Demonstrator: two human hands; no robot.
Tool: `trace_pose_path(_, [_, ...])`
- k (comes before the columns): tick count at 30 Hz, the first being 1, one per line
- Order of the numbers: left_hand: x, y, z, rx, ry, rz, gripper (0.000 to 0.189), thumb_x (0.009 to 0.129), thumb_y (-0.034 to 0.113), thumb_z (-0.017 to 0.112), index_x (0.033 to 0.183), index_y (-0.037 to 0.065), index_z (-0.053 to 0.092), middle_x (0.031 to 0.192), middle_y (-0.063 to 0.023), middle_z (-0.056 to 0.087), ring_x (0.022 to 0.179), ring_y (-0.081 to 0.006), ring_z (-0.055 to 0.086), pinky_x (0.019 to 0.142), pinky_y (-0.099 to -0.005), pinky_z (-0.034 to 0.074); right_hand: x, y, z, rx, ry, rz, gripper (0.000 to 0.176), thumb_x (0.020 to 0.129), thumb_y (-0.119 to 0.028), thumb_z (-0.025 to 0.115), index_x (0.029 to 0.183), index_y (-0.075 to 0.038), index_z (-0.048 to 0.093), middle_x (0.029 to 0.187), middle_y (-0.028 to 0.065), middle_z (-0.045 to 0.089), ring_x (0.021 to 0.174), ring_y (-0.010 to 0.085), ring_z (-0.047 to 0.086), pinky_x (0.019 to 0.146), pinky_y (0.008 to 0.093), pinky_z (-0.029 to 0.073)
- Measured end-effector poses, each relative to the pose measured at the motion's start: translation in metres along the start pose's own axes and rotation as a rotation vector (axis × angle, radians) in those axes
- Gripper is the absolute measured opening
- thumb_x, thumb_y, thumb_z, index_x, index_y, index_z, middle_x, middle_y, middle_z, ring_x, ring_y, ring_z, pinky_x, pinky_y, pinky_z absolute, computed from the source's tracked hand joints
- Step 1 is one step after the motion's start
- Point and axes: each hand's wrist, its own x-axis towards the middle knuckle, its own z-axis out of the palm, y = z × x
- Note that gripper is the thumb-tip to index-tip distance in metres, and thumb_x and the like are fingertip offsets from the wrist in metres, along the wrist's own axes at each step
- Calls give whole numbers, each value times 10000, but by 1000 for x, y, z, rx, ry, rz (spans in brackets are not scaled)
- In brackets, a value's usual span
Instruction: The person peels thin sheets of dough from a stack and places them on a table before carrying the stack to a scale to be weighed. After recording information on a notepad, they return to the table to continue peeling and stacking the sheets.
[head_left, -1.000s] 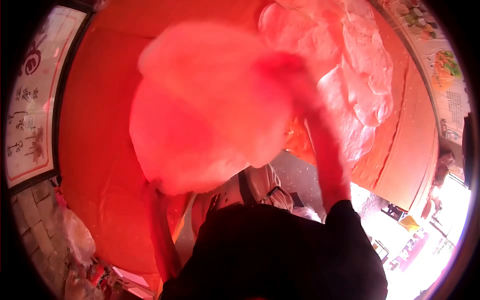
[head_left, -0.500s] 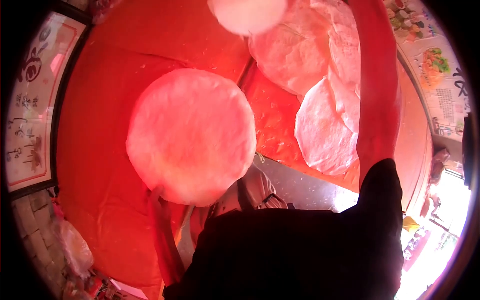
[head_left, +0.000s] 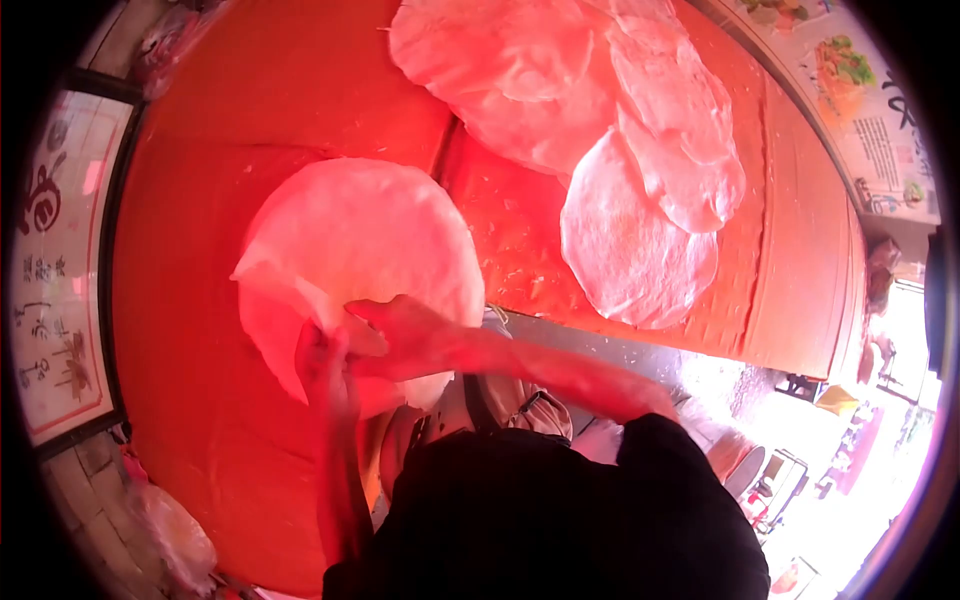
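Observation:
A round stack of thin, pale flatbread sheets [head_left: 370, 220] lies on the red tabletop [head_left: 200, 400] in front of me. Along its near-left edge the top sheet is lifted and creased. My left hand [head_left: 325, 360] pinches that raised edge, its fingers partly blurred. My right hand [head_left: 410, 335] reaches in from the right over the near part of the stack, close to my left fingers. Its forefinger and thumb are apart, and the sheet's surface shows between them. Both forearms hide some of the near rim.
Several loose sheets [head_left: 520, 80] overlap at the far right, one round sheet [head_left: 640, 240] nearest me. Framed signs [head_left: 70, 270] stand left; a poster [head_left: 870, 120] is at right. A plastic bag [head_left: 175, 530] sits lower left. Grey floor [head_left: 600, 350] shows between table sections.
My right hand has come back from the far right to the stack. The pale disc at the top is no longer separate from the loose sheets. The stack's near-left edge is now lifted.

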Motion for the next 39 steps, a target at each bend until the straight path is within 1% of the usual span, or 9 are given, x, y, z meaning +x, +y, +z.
trace_pose_path(3, [1,10,9,-154,78,-42,486,983,297,506,1335,-28,427,955,-60,573,877,-152,577,731,-259,470,14,-28,-15,576,-105,277,200,832,-73,629,1019,-1,626,875,119,664,870,198,649,741,299,517])
trace_pose_path(7, [-11,17,-39,-181,139,72,405,1004,214,467,1347,3,428,1035,-128,607,896,-222,652,710,-331,557,38,-5,-32,242,33,69,309,818,-203,642,1028,23,616,867,110,660,851,206,628,757,355,495])
trace_pose_path(16, [-62,-72,-162,21,366,-277,342,986,195,504,1291,43,494,1017,-86,610,867,-205,632,731,-308,531,-32,-52,-296,316,754,76,367,910,-206,566,1199,19,593,1026,62,637,860,103,555,690,248,430])
trace_pose_path(18, [-66,-78,-163,-13,344,-299,345,981,195,514,1294,50,493,1018,-74,611,865,-196,625,738,-308,525,-62,19,-315,333,750,-32,338,853,-109,630,1163,25,622,884,40,667,654,43,556,492,173,380])
trace_pose_path(23, [-62,-87,-168,-57,298,-326,358,969,196,542,1300,69,491,1020,-43,611,862,-175,607,756,-307,509,-130,162,-280,707,1083,512,332,845,-85,638,1167,-3,618,832,42,605,658,129,538,566,261,473])
trace_pose_path(30, [-62,-97,-187,-88,231,-335,381,952,196,580,1308,95,488,1024,-1,612,857,-145,582,781,-306,487,-200,246,-275,515,816,397,220,814,-202,668,993,-75,681,859,113,672,777,285,645,681,337,526])
trace_pose_path(33, [-58,-103,-191,-98,327,-346,382,947,197,592,1303,100,492,1016,10,613,853,-135,572,787,-308,480,-176,164,-229,572,1214,668,294,878,-201,674,1112,-46,590,817,90,635,656,228,642,569,285,531])
trace_pose_path(37, [-45,-68,-137,-179,482,-365,307,943,233,593,1209,88,543,964,-2,617,831,-140,563,753,-310,463,-155,130,-182,282,1179,683,295,874,-110,657,1148,-24,586,760,69,629,639,161,623,505,264,478])
trace_pose_path(39, [-52,-72,-152,-293,520,-507,252,939,269,592,1097,74,591,924,-13,615,819,-147,563,710,-296,440,-138,111,-141,297,895,292,296,859,-92,668,1135,-8,604,736,56,623,611,128,596,522,257,470])
